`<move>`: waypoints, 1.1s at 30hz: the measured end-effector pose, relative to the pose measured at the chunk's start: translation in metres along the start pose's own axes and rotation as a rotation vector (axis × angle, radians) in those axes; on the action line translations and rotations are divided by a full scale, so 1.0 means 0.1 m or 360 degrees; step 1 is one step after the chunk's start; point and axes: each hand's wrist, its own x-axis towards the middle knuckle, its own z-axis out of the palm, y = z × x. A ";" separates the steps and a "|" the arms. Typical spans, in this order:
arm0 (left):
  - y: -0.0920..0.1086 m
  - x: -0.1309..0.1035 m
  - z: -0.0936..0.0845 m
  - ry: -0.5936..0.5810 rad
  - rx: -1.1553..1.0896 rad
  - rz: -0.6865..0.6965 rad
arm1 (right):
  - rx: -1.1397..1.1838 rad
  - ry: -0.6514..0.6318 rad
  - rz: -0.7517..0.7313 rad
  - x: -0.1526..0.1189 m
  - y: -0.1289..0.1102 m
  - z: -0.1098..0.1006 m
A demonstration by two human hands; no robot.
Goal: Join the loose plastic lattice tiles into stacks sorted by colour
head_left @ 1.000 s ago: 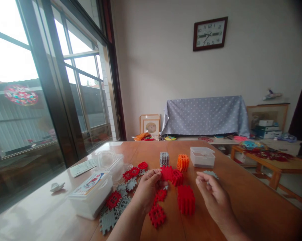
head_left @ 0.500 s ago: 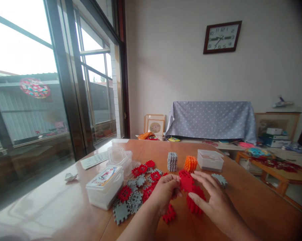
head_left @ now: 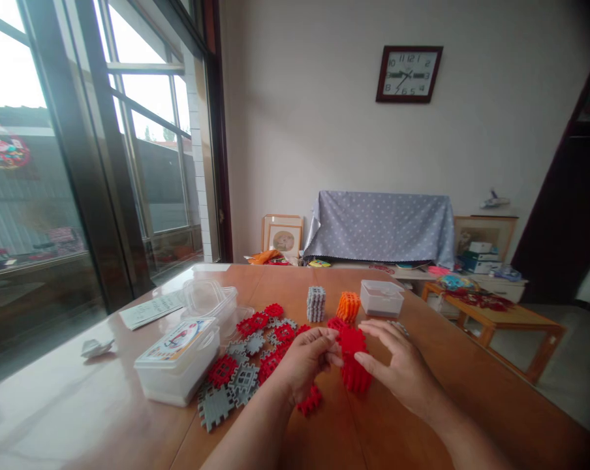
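Observation:
My left hand [head_left: 314, 359] has its thumb and fingers pinched together beside the left side of a red stack [head_left: 356, 372] of notched plastic tiles; whether a tile edge is between the fingertips is too small to tell. Fingers spread, my right hand [head_left: 397, 356] is at the stack's right side, its thumb near or on the top tile. Behind the red stack stand an orange stack [head_left: 348, 306] and a grey stack [head_left: 316, 304]. Loose red and grey tiles [head_left: 217, 406] lie in a pile left of my left hand, partly behind my forearm.
A lidded plastic box [head_left: 177, 362] and clear lids [head_left: 204, 300] are at the left, near a paper sheet [head_left: 151, 309] and a crumpled scrap [head_left: 96, 348]. A clear box [head_left: 382, 299] stands at the back right of the wooden table [head_left: 265, 450].
The camera view has turned right, so the table's things appear further left. Both hands remain around the red stack, with the left still pinched and the right still spread.

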 end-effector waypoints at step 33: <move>0.17 0.24 -0.67 0.0980 0.0988 0.0503 | 0.0669 0.0564 0.1137 -0.20 0.62 0.51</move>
